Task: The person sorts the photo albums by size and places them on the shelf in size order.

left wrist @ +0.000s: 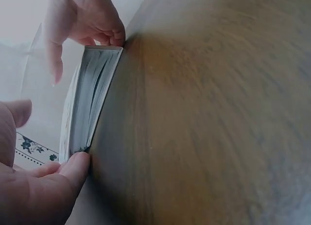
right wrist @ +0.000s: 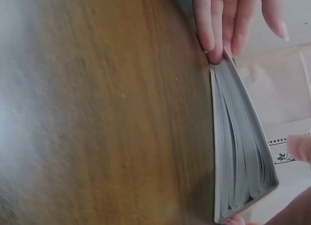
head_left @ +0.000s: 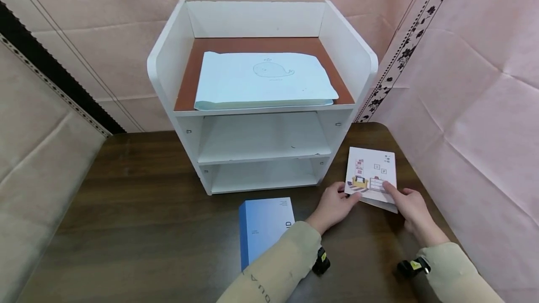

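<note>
A white-covered book (head_left: 367,162) with a small room drawing lies at the right of the table, its page edges fanned in both wrist views. My left hand (head_left: 335,205) holds its near left corner by the fingers, with the thumb raised off the cover. At the near right corner my right hand (head_left: 413,206) grips the edge, the thumb over the cover. From the left wrist view, both sets of fingertips (left wrist: 77,163) touch opposite ends of the page block. A blue book (head_left: 267,223) lies to the left, partly hidden under my left forearm.
A white shelf unit (head_left: 265,158) with a brown top board stands at the table's back. On that board lies a pale blue, flat item (head_left: 261,81) with a whale drawing. Pink curtains (head_left: 476,83) close in the back and sides of the wooden table (head_left: 139,228).
</note>
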`<state>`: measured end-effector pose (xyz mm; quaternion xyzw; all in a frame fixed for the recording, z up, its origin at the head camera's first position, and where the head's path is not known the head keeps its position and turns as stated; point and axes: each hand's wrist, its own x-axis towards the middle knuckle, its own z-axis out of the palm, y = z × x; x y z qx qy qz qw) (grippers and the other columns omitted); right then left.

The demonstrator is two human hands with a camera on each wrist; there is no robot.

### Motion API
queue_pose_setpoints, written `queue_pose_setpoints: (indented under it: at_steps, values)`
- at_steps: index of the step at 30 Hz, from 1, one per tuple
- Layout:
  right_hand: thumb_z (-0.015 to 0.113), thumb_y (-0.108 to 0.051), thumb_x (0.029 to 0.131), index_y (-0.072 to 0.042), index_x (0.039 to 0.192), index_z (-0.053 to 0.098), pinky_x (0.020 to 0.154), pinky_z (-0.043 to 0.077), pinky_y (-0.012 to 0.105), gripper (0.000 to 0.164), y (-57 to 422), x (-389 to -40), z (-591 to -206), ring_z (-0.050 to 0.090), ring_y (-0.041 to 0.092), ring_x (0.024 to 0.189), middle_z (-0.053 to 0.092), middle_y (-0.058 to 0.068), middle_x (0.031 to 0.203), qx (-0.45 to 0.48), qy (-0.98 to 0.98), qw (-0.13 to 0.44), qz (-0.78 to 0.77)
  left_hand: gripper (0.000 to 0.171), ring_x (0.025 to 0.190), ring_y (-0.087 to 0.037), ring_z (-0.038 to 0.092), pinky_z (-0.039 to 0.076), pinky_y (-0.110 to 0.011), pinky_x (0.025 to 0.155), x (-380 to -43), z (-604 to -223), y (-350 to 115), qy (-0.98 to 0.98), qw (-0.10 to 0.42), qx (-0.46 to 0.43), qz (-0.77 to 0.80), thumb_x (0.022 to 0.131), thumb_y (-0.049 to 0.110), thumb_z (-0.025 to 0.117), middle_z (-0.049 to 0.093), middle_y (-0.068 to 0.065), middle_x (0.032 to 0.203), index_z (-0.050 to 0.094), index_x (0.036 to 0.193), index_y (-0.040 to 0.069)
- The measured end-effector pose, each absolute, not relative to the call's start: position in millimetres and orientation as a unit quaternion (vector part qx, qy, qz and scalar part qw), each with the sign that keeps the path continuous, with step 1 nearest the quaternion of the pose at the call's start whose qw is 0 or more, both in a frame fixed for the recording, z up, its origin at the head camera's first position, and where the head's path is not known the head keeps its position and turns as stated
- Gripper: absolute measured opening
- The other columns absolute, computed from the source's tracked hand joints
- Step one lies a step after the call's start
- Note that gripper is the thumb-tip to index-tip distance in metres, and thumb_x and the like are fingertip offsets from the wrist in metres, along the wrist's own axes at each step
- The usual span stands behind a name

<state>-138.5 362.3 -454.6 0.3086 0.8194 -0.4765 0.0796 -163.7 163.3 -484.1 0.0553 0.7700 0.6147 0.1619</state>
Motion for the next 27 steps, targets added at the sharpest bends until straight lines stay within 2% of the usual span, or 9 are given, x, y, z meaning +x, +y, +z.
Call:
queue_pose_setpoints:
  at_steps: [6,11,19,21,24,27]
  values:
    - [0.046,-0.070,0.074,0.015,0.135,0.009,0.095,0.027,0.055,0.111,362.4,-139.1,-449.9,0.025,0.042,0.118,0.015,0.035,0.136,0.257,0.853,0.135,-0.434,0.050,0.083,-0.002,0.056,0.047,-0.019,0.067,-166.7,-486.1,159.8,0.779,0.145,0.031,0.609,0.082,0.036,0.064,0.058,0.000,0.100,0.052,0.121,0.006]
    - [0.046,-0.068,0.076,0.016,0.133,0.017,0.093,0.031,0.051,0.106,361.9,-137.6,-451.5,0.031,0.039,0.113,0.023,0.034,0.131,0.246,0.856,0.133,-0.434,0.042,0.078,0.000,0.055,0.046,-0.019,0.067,-168.2,-489.1,156.8,0.796,0.139,0.050,0.586,0.082,0.032,0.065,0.060,0.004,0.091,0.058,0.113,0.005]
    - [0.046,-0.067,0.077,0.013,0.128,0.030,0.080,0.038,0.039,0.096,364.5,-132.2,-453.9,0.038,0.033,0.101,0.036,0.027,0.122,0.240,0.849,0.140,-0.450,0.042,0.074,-0.001,0.053,0.046,-0.020,0.065,-163.6,-486.6,157.5,0.802,0.176,0.045,0.570,0.079,0.035,0.067,0.057,0.006,0.086,0.057,0.109,0.008]
    - [0.048,-0.065,0.078,0.012,0.127,0.033,0.075,0.040,0.035,0.092,365.1,-130.6,-452.6,0.043,0.029,0.096,0.041,0.023,0.117,0.231,0.843,0.140,-0.464,0.044,0.073,-0.002,0.052,0.046,-0.021,0.065,-162.3,-486.1,157.6,0.804,0.182,0.043,0.565,0.079,0.037,0.067,0.056,0.006,0.086,0.056,0.111,0.009]
    - [0.053,-0.059,0.079,0.009,0.129,0.032,0.071,0.045,0.029,0.087,366.7,-129.0,-455.9,0.052,0.017,0.088,0.052,0.010,0.107,0.221,0.811,0.137,-0.523,0.047,0.075,-0.003,0.051,0.046,-0.023,0.069,-162.1,-486.0,156.0,0.811,0.182,0.042,0.554,0.079,0.039,0.066,0.056,0.006,0.091,0.054,0.114,0.010]
    - [0.057,-0.053,0.080,0.006,0.137,0.019,0.071,0.048,0.026,0.091,367.8,-125.8,-460.0,0.056,0.007,0.082,0.055,0.003,0.104,0.223,0.769,0.144,-0.582,0.048,0.079,-0.002,0.051,0.045,-0.024,0.072,-162.2,-486.2,153.9,0.816,0.180,0.044,0.547,0.080,0.041,0.064,0.055,0.006,0.095,0.052,0.116,0.012]
